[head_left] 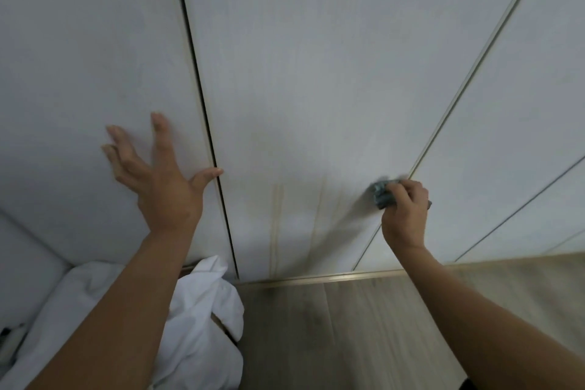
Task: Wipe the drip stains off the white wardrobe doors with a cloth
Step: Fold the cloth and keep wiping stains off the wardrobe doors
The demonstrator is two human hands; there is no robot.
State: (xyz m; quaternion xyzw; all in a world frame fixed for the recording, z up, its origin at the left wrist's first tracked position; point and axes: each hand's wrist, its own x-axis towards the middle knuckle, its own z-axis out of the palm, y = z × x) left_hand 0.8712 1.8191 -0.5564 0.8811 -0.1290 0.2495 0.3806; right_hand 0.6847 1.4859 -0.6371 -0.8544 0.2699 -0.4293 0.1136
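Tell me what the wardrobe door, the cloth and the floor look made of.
Wardrobe door: likely laminated board, matt white, faint vertical grain.
Cloth: soft crumpled fabric, grey-blue, possibly microfibre.
Floor: wood-look planks, pale, grain and seam visible; wood or laminate, cannot tell.

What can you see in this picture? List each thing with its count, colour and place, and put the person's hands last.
wardrobe doors: at least three, white, filling the upper view
drip stains: several streaks, yellowish-brown, low on the middle door, between the hands
cloth: one, grey-blue, bunched against the middle door near its right edge
metal strip: one, pale metallic, along the foot of the doors
floor: one, grey-brown wood look, bottom of view
white fabric: one heap, white, lower left by the foot of the doors
left hand: one, fingers spread at the left door, thumb by the dark gap
right hand: one, grips the cloth
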